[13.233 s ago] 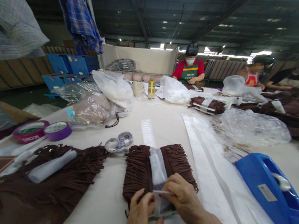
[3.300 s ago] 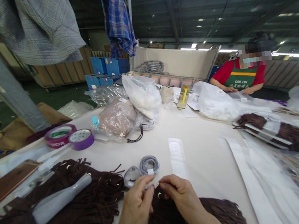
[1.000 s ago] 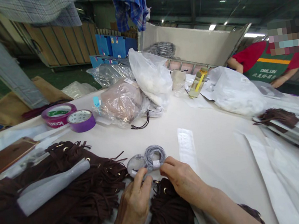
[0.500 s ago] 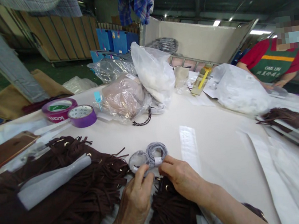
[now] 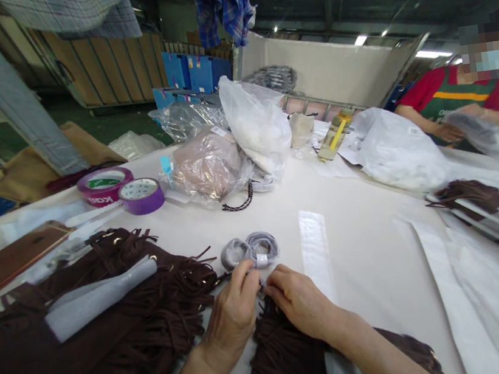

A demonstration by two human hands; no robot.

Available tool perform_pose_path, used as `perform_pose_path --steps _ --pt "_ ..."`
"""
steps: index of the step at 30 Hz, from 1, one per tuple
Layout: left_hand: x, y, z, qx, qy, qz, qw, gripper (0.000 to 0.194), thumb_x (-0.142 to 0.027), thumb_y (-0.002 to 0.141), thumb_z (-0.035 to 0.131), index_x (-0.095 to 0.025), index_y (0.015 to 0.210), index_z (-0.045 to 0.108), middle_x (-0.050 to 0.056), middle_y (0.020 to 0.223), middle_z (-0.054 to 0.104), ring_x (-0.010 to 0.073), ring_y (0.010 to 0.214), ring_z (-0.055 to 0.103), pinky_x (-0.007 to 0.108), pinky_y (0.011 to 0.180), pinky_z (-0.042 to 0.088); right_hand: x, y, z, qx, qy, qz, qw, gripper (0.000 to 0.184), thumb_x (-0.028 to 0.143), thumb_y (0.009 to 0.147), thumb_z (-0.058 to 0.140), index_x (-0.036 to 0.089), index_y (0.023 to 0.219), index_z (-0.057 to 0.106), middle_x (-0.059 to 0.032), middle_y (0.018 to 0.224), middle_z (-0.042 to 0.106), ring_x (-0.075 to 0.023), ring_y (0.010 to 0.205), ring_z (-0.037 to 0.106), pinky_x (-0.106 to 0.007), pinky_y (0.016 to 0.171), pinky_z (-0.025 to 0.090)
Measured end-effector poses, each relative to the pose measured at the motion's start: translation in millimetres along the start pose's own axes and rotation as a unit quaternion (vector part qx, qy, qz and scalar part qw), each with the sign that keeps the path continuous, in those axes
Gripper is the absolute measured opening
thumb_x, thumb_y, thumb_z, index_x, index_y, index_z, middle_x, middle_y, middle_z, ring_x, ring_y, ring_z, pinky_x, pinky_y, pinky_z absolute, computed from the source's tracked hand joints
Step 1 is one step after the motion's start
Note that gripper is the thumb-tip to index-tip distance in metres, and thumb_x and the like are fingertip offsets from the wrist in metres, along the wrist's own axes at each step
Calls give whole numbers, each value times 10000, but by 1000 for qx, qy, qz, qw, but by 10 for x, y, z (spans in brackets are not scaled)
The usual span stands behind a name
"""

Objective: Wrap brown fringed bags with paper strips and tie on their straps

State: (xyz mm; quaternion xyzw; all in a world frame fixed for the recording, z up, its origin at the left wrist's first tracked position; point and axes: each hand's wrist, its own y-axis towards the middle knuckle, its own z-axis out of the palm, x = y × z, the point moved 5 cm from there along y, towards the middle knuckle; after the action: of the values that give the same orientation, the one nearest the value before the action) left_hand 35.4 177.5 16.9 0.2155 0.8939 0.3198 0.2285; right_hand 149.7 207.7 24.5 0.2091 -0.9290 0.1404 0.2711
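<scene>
My left hand point(image 5: 232, 303) and my right hand point(image 5: 298, 297) almost meet at the upper edge of a dark brown fringed piece point(image 5: 287, 354), perhaps a bag. Thumbs and fingers of both are pinched together; what lies between them is small and hidden. Just beyond the fingertips are two grey coils, the left coil point(image 5: 235, 253) and the right coil point(image 5: 264, 246), the right one with a pale band. The left fingertips reach the coils' near edge. Beside my left hand lies another brown fringed piece point(image 5: 157, 322), carrying a rolled translucent sheet point(image 5: 102, 295).
Purple tape rolls point(image 5: 143, 196) and a brown phone case point(image 5: 15, 261) are at left. Bagged goods point(image 5: 210, 164) and a white plastic bag point(image 5: 396, 149) stand farther back. A white strip point(image 5: 316, 252) lies right of the coils. Across the table, a person point(image 5: 458, 98) handles clear plastic.
My hands have drawn closer together, the left moving slightly right and up. The left coil has shifted right against the other. The person opposite has lifted a clear plastic bag.
</scene>
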Motion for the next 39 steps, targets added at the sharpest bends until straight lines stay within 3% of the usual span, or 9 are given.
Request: perform_pose_path --steps 5,10,14,18,30,39 --pt "57 112 0 19 -61 -17 998 187 -70 862 338 -170 820 490 76 955 577 138 867 617 212 727 529 -98 52 32 -2 42 59 997 133 152 815 499 134 756 617 -45 723 595 -149 681 535 -247 621 381" --pt "-78 -60 -141 0 -34 -77 996 217 -118 869 362 -169 750 536 76 941 551 140 766 590 246 669 503 -114 58 38 -1 58 65 996 153 144 810 490 142 733 622 -29 682 597 -131 644 526 -216 577 368" --pt "-120 -177 -45 98 25 -176 979 158 -167 830 482 -183 709 584 21 693 527 172 639 564 283 582 453 -99 35 34 -1 47 65 997 158 139 817 483 140 750 626 -48 735 609 -143 690 532 -229 618 375" --pt "-87 -158 80 200 45 -257 945 80 -121 764 565 -185 753 612 30 760 593 205 724 602 305 640 446 -95 21 37 6 33 64 997 142 142 826 495 122 798 633 -78 807 617 -163 762 544 -246 671 378" --pt "-148 -132 170 244 58 -269 930 252 -68 840 407 -162 726 611 53 749 619 221 753 607 330 662 404 -69 -5 50 24 20 64 997 171 136 863 462 112 853 631 -86 854 614 -162 791 545 -238 691 384" --pt "-120 -165 128 258 35 -280 924 200 -71 818 454 -173 737 606 33 785 608 210 816 579 335 722 372 -80 -6 60 40 15 62 997 201 168 886 449 96 898 636 -107 893 608 -176 843 547 -249 748 395"
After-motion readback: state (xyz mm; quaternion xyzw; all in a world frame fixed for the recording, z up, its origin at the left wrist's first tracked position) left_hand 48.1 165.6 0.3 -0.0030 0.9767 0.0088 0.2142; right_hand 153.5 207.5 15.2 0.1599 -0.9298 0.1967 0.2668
